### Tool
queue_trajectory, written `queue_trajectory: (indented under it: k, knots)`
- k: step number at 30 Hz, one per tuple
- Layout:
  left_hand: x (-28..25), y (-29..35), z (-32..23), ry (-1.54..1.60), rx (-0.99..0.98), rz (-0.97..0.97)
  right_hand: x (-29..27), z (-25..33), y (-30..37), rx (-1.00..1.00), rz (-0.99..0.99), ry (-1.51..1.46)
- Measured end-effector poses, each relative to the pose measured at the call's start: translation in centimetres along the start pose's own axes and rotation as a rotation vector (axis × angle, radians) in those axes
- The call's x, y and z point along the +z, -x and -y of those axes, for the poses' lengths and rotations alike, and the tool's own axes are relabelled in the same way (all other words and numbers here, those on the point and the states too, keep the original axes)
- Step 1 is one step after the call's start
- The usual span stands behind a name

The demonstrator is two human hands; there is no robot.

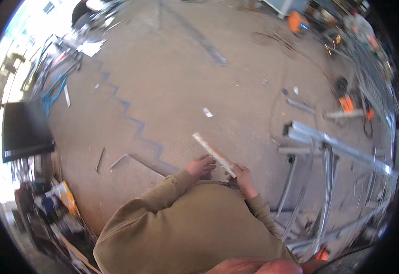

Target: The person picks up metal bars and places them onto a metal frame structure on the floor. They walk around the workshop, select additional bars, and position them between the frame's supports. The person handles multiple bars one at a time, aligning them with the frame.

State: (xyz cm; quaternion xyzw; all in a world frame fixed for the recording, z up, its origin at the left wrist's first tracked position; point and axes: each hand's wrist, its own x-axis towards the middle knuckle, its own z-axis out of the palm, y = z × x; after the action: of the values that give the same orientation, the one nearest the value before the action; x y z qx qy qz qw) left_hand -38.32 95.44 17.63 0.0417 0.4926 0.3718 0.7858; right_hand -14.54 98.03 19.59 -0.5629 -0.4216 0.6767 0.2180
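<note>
My right hand [242, 176] is closed on the near end of a narrow whitish strip [213, 153] with a reddish-brown patch along it. The strip slants up and to the left, away from my body. Its exact kind is hard to make out. Beside its middle, close to my waist, my left hand [202, 167] is loosely curled with its fingers a little apart. I see nothing held in it, though motion blurs the fingers. Both forearms are in tan sleeves.
To my right, shiny metal tubes [341, 142] rest across metal stands [328, 187]. A bent thin rod [138, 160] lies on the floor at my left. Further left are a black panel [26, 130] and heaped materials. Orange tools [345, 103], cables and sparks appear at the far right.
</note>
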Motion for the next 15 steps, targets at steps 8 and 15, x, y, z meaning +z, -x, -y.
queue_trajectory:
  k: [8, 15]
  knots:
    - [-11.0, -1.3, -6.2, 0.265, 0.189, -0.243, 5.0, 9.5, -18.9, 0.297, 0.043, 0.028]
    - [-24.1, -5.4, -4.1, 0.348, 0.264, -0.714, 11.5, 15.3, -40.9, 0.521, 0.023, -0.234]
